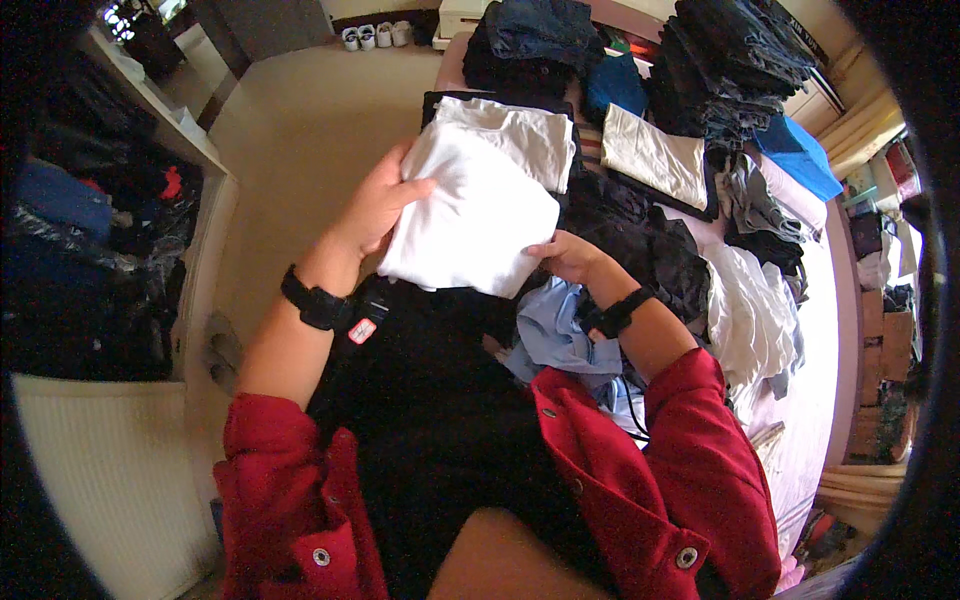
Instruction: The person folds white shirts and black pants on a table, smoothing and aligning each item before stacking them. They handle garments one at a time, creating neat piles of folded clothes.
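Between my two hands is a folded white garment [472, 217], held flat above my lap. My left hand [386, 199] grips its left edge, thumb on top and fingers underneath. At the lower right corner my right hand [566, 256] pinches it with the thumb over the cloth. Just beyond it another folded white garment [525, 135] lies on dark cloth, partly covered by the one I hold. A crumpled light blue garment [559, 326] lies below my right hand. Black crumpled clothing [637, 232] spreads to the right of that hand.
A folded cream garment [652, 156] rests on black cloth on the bed [814, 390]. Tall stacks of dark jeans [727, 75] and folded denim [544, 30] stand at the back. A rumpled white garment [750, 300] lies to the right. Shoes [375, 35] sit on the floor by the wall.
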`<act>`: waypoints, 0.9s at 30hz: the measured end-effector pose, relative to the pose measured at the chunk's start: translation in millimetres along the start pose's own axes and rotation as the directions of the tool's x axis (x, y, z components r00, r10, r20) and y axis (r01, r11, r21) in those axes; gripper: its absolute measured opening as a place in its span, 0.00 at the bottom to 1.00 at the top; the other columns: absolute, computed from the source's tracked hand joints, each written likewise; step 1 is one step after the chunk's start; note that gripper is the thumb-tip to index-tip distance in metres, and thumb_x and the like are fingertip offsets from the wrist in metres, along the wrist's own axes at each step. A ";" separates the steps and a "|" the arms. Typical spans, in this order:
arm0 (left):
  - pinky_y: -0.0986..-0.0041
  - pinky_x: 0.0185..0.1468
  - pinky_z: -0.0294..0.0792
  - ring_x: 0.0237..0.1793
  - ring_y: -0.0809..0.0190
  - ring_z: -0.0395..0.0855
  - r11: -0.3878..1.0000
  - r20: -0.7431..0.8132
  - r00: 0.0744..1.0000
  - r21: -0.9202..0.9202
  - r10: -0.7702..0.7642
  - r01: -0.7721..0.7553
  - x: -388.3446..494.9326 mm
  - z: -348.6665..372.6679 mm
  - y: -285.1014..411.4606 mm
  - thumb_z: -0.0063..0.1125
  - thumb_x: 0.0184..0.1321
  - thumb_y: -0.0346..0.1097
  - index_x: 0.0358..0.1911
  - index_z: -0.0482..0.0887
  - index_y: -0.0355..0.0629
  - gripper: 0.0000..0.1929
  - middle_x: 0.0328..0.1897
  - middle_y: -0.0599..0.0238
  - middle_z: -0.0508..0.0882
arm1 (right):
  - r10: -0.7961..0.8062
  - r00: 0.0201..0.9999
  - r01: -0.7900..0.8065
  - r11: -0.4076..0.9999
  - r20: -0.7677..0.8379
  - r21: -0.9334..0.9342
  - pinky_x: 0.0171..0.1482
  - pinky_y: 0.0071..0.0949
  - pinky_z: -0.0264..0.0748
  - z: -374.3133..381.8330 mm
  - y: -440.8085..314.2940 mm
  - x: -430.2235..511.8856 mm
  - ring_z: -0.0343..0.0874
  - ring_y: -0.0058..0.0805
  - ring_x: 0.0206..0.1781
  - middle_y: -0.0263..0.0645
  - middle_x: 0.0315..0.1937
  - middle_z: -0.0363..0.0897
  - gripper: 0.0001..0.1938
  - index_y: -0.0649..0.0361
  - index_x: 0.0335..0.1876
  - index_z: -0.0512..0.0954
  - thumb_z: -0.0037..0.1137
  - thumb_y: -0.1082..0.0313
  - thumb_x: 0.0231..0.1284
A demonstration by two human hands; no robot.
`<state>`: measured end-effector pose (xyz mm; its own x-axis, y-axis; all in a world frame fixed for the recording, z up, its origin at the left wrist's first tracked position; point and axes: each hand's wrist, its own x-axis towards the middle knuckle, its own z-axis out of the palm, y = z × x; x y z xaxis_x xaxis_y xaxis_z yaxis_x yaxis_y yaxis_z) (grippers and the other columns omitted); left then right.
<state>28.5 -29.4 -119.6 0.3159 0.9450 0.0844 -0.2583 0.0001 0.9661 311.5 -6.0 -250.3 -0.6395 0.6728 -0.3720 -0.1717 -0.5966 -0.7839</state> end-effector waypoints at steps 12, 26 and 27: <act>0.75 0.49 0.72 0.43 0.65 0.78 0.987 0.207 0.965 -0.012 0.161 -0.162 46.8 37.4 86.4 0.51 0.58 0.29 0.55 0.64 0.38 0.21 0.46 0.62 0.77 | -0.321 0.939 0.241 0.867 0.120 0.436 0.62 0.41 0.62 35.4 -18.7 -21.2 0.67 0.42 0.59 0.47 0.58 0.67 0.37 0.63 0.63 0.60 0.57 0.49 0.50; 0.60 0.48 0.73 0.46 0.56 0.79 0.731 -0.222 0.729 -0.453 -0.647 0.511 -23.1 -83.5 -190.2 0.54 0.58 0.33 0.53 0.68 0.37 0.20 0.48 0.55 0.77 | -0.068 0.998 0.068 0.955 -0.011 0.290 0.58 0.41 0.67 -40.9 31.0 -23.2 0.70 0.37 0.56 0.39 0.56 0.69 0.31 0.56 0.63 0.59 0.56 0.70 0.50; 0.60 0.49 0.73 0.46 0.56 0.78 0.760 -0.182 0.785 -0.451 -0.592 0.469 -26.2 -83.9 -190.8 0.57 0.56 0.32 0.55 0.66 0.39 0.23 0.48 0.56 0.77 | -0.120 0.993 0.118 0.954 -0.009 0.277 0.58 0.41 0.67 -38.1 31.0 -24.9 0.69 0.37 0.57 0.39 0.57 0.67 0.33 0.55 0.64 0.56 0.55 0.74 0.49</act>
<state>-7.1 -26.7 -326.6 0.2348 0.8013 -0.5503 -0.4596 0.5904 0.6635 350.6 -24.6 -284.2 -0.6076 0.7434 -0.2796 -0.4465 -0.6108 -0.6539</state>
